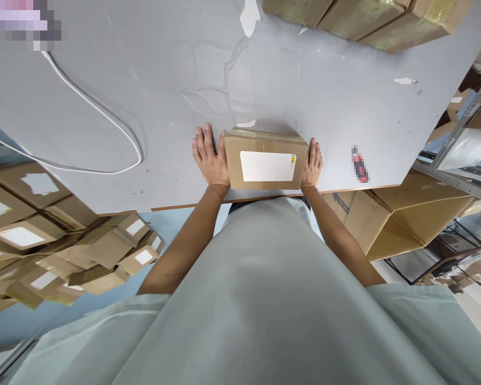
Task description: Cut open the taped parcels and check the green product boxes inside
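Note:
A brown cardboard box (234, 160) with a white label (266, 166) stands near the front edge of the grey table (176, 64). Beside its left end, my left hand (211, 160) lies on the tabletop with fingers spread and the thumb against the box. At the other end, my right hand (313, 166) rests with its fingers stretched forward, close along the box; part of that hand is hidden behind the box. Neither hand is wrapped around anything. A red and black object (359, 164), blurred out, lies to the right of my right hand.
Taped cardboard boxes (369, 18) stand at the table's far right. A white cable (120, 125) loops across the left side. Many labelled boxes (108, 246) are piled on the floor at left. A large open carton (420, 214) and a metal shelf (465, 123) are at right.

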`<state>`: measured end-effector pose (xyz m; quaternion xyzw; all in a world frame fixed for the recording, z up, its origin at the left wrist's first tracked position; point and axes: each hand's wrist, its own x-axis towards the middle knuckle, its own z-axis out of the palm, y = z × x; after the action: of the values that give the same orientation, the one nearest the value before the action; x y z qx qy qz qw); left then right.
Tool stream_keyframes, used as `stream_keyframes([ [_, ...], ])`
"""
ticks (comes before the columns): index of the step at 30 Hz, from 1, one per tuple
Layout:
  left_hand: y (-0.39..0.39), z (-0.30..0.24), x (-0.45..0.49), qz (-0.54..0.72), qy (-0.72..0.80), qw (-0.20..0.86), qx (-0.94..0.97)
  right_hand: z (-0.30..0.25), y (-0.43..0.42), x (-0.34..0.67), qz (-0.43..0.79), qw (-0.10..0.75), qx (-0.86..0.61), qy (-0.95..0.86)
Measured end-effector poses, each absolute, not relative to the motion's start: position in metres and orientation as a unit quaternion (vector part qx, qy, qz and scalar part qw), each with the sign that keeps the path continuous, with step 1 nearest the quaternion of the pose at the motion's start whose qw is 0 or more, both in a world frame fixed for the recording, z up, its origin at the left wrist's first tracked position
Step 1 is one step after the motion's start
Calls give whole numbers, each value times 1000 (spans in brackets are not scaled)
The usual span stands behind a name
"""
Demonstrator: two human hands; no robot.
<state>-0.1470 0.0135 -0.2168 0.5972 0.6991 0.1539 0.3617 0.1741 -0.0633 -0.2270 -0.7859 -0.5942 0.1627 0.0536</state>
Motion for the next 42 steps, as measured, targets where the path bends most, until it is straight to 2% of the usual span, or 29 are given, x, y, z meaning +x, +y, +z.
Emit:
stream_keyframes([
  [20, 11, -221, -149, 142, 695, 339, 618, -231, -66, 175, 147, 34, -783, -603],
  [42, 12, -223, -150, 153, 691, 343, 618, -241, -69, 177, 143, 61, -780, -607],
])
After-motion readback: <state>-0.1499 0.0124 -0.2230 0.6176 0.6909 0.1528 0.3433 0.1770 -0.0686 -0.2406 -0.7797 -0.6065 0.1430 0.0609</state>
